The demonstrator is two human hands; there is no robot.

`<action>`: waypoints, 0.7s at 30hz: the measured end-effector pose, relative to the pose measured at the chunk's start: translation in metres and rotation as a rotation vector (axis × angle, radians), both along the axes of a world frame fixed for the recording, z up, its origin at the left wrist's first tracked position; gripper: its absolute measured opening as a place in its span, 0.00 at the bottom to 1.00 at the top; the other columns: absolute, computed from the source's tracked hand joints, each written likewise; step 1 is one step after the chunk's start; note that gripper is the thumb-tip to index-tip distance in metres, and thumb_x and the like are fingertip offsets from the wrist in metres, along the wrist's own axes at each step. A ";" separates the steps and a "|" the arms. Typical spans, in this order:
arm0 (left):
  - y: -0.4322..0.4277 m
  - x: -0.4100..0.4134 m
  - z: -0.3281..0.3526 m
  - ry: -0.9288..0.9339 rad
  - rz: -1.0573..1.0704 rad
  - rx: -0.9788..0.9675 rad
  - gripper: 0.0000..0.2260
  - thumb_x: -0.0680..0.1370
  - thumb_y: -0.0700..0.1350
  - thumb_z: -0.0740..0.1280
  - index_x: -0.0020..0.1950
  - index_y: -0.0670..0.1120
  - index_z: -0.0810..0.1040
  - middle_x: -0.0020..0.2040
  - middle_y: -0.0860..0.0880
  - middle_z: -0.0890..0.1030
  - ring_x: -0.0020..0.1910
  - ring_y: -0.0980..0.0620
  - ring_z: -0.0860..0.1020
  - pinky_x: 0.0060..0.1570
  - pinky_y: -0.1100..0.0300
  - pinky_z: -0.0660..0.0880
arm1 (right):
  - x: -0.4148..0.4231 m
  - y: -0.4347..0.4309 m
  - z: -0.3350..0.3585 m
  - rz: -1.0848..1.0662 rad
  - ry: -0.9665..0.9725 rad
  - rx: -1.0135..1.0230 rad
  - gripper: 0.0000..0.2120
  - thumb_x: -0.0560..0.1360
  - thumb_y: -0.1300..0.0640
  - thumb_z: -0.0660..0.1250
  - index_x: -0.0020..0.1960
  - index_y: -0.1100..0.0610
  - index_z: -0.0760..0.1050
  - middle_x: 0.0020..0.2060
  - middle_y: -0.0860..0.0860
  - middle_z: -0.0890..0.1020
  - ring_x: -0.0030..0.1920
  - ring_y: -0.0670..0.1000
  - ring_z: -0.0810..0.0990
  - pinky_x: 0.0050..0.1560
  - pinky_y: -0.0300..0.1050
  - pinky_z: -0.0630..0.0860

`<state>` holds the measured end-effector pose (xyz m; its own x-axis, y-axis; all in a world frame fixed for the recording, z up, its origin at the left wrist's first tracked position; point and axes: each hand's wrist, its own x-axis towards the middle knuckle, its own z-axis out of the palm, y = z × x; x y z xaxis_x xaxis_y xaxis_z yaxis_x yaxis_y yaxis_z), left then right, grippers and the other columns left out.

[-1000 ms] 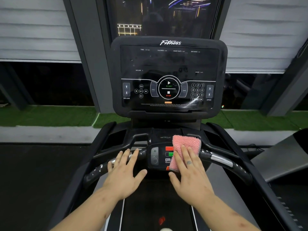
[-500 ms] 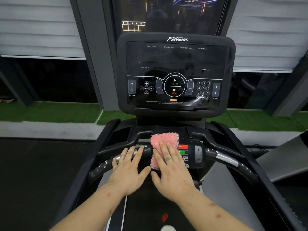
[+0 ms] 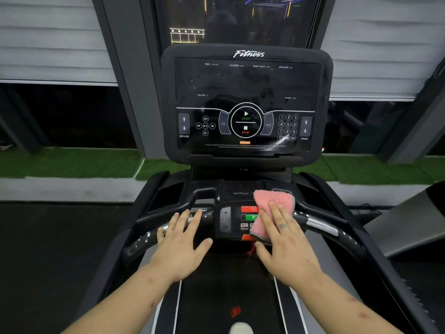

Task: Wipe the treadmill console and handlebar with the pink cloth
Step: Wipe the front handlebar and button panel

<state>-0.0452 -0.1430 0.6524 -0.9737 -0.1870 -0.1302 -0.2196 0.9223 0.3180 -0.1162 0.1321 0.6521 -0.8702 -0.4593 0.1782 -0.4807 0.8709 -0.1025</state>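
Pink knobbly folded cloth (image 3: pixel 272 203): flat under the fingers of the right hand (image 3: pixel 286 249), covering the right half of the small black button panel (image 3: pixel 225 220) in the middle of the bar. Its top edge pokes out past the fingertips, and a bit of mesh backing shows down by the thumb.
Right hand: palm down, fingers straight and close together, pressing the cloth onto the panel. Not gripping it, just lying flat on top.
Left hand (image 3: pixel 179 247): also palm down, fingers spread and straight, fingertips resting on the black curved handlebar (image 3: pixel 320 224) just left of the panel. Holding nothing.
Handlebar: a silver grip patch shows out past the right hand, and light specks dot the bar beyond the left hand.
Buttons: the red button (image 3: pixel 248 209) and green button (image 3: pixel 249 217) sit uncovered right beside the right index finger.
Red cord (image 3: pixel 251 249): thin, hanging under the panel, just by the right thumb.
Big black glossy treadmill console (image 3: pixel 248 92): up beyond both hands, well apart from them, "Fitness" across the top, START/STOP ring in the middle, smudges on the screen.
Dark treadmill belt (image 3: pixel 216 297): under both forearms.
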 end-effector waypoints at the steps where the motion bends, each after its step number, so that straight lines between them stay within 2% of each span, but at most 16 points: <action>1: 0.000 0.000 0.000 -0.002 0.001 0.001 0.34 0.83 0.67 0.52 0.83 0.62 0.36 0.85 0.53 0.40 0.82 0.50 0.34 0.81 0.39 0.41 | 0.000 0.003 -0.002 -0.019 -0.002 -0.013 0.39 0.78 0.33 0.49 0.85 0.46 0.44 0.83 0.46 0.40 0.82 0.47 0.36 0.82 0.55 0.50; 10: 0.001 -0.001 -0.001 -0.002 0.014 -0.005 0.35 0.83 0.68 0.52 0.83 0.62 0.36 0.85 0.52 0.40 0.82 0.50 0.35 0.80 0.39 0.41 | 0.018 -0.014 -0.012 -0.034 -0.040 -0.003 0.41 0.78 0.32 0.49 0.84 0.48 0.40 0.83 0.51 0.36 0.81 0.52 0.30 0.82 0.58 0.46; 15: 0.003 -0.001 -0.002 0.006 0.021 -0.010 0.35 0.82 0.68 0.52 0.83 0.62 0.36 0.85 0.52 0.40 0.83 0.49 0.35 0.80 0.38 0.41 | 0.026 -0.038 -0.019 0.015 -0.023 -0.011 0.42 0.77 0.34 0.55 0.85 0.49 0.46 0.84 0.54 0.43 0.83 0.55 0.35 0.81 0.59 0.46; 18: 0.002 -0.001 -0.003 0.009 0.024 -0.009 0.36 0.82 0.69 0.52 0.83 0.62 0.36 0.85 0.52 0.40 0.83 0.49 0.35 0.80 0.38 0.41 | 0.029 -0.051 -0.020 0.057 -0.005 0.014 0.42 0.76 0.34 0.57 0.84 0.49 0.48 0.83 0.55 0.44 0.82 0.55 0.34 0.79 0.59 0.43; 21: 0.003 -0.002 -0.003 0.009 0.023 -0.013 0.35 0.82 0.69 0.52 0.83 0.63 0.37 0.85 0.52 0.41 0.83 0.49 0.35 0.80 0.39 0.41 | 0.031 -0.062 -0.021 0.079 -0.013 0.034 0.43 0.76 0.34 0.58 0.84 0.50 0.50 0.84 0.56 0.46 0.83 0.57 0.38 0.79 0.60 0.43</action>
